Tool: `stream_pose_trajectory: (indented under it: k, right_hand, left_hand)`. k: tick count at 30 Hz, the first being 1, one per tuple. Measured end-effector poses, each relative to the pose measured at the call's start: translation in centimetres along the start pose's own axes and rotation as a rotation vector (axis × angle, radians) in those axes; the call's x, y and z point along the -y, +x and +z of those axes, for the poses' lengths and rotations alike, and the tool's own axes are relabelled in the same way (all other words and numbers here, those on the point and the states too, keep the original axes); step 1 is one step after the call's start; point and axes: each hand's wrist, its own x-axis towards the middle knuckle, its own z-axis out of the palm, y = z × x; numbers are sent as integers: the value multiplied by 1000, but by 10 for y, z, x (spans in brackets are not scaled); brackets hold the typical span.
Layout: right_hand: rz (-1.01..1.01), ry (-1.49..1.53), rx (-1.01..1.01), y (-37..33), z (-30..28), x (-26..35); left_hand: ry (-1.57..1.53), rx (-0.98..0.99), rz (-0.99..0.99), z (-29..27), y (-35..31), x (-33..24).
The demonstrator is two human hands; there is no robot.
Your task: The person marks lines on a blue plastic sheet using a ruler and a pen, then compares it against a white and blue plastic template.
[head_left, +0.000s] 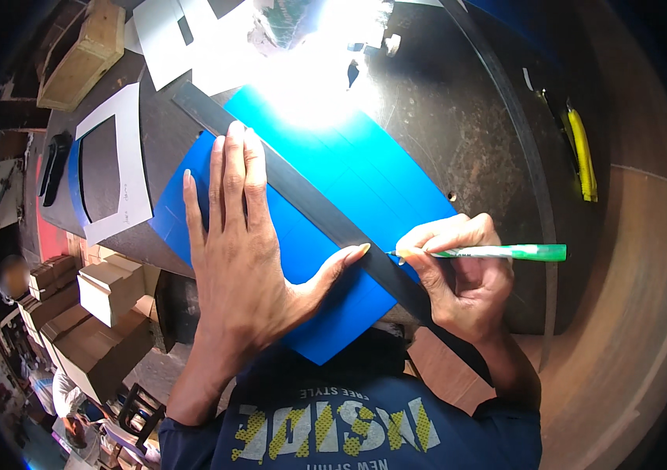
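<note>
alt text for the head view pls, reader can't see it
The left hand presses a long dark ruler flat across a blue sheet on a dark table, while the right hand holds a green pen against the ruler's edge. A yellow utility knife lies far right.

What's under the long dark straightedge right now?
The blue sheet on the dark table. The left hand presses the straightedge; lines beneath are hidden.

The person wears a dark navy T-shirt (349,415) with short sleeves that end above the elbows, leaving both forearms bare. Across the chest runs large block lettering in white, filled partly with a yellow dotted pattern, with smaller white lettering above and below it. No rings, watch or gloves show on the left hand (243,258) or the right hand (459,278).
</note>
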Motion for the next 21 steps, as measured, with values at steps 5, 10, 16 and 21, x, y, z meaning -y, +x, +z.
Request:
stream_pose_trajectory:
  k: [5,10,16,21]
  right_hand:
    - [135,150,-81,5,0,4]
    - [10,236,-135,43,-4,17]
    - [77,90,68,89,33,2]
    - [200,149,104,102,47,-6]
  left_hand:
    - [7,-2,-6,-2,1,1]
    - [-30,1,-4,-4,-1,0]
    - [-74,6,-3,-1,-2,3]
    - [-90,1,1,0,-2,5]
